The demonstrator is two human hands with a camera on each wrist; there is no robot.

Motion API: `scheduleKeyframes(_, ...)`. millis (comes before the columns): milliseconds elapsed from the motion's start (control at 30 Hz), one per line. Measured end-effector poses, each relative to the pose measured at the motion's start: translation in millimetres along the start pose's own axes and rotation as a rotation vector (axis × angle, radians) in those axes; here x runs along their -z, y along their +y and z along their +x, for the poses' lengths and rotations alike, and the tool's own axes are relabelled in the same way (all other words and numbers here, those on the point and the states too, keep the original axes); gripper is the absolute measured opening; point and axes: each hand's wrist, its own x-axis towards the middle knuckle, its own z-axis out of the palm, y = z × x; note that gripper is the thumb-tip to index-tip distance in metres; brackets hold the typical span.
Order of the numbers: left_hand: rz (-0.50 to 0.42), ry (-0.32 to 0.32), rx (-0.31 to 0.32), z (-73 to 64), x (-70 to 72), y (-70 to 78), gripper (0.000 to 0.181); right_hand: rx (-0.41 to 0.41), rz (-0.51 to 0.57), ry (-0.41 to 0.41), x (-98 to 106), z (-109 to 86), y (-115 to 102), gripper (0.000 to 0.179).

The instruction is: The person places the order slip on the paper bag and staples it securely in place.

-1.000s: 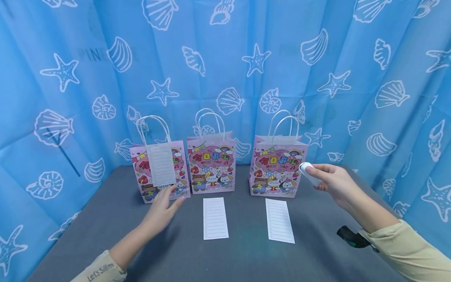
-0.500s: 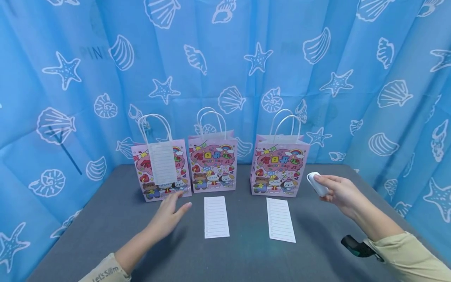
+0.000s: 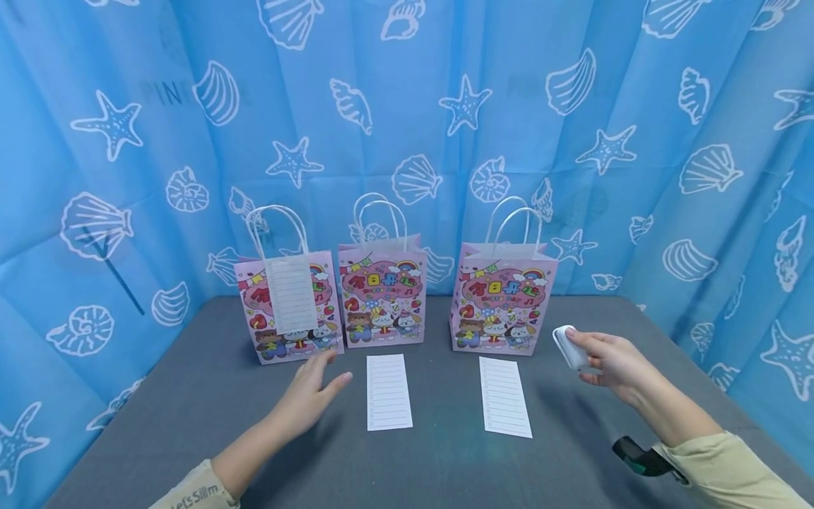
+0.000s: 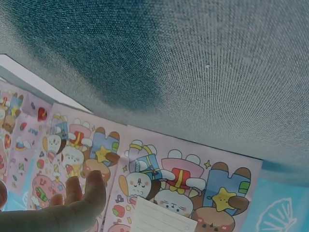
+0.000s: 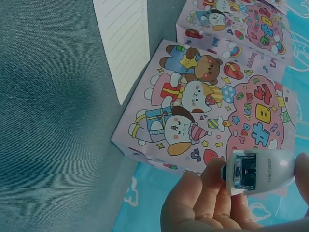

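Observation:
My right hand [image 3: 620,369] holds a small white stapler [image 5: 265,170] between thumb and fingers, in the air to the right of the right-hand pink paper bag [image 3: 502,304]. In front of the left pink bag [image 3: 270,346] hovers my left hand [image 3: 305,396], its fingers relaxed and nothing in them. A lined checklist slip [image 3: 292,297] hangs upright on the front of that left bag; how it is fixed cannot be seen. The middle pink bag [image 3: 381,297] stands beside it. One lined slip [image 3: 389,392] lies before the middle bag, another slip [image 3: 505,397] before the right bag.
All the bags stand upright with white twisted handles at the back of the grey cloth-covered table [image 3: 445,466]. Close behind them hangs a blue curtain [image 3: 407,106] with white shell and starfish prints. A dark device [image 3: 645,458] sits at my right wrist.
My right hand has lowered and shifted slightly right with the stapler, away from the right bag. The left hand has drawn down and to the right from the left bag. Bags and slips stay put.

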Motion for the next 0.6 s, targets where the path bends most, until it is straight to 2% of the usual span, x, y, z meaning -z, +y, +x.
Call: scheduleKeyframes(600, 0.005, -0.038, 0.032, -2.3, -5.0, 1.6, 0.061, -0.038, -0.032, -0.005, -3, 5.3, 17, 0.086)
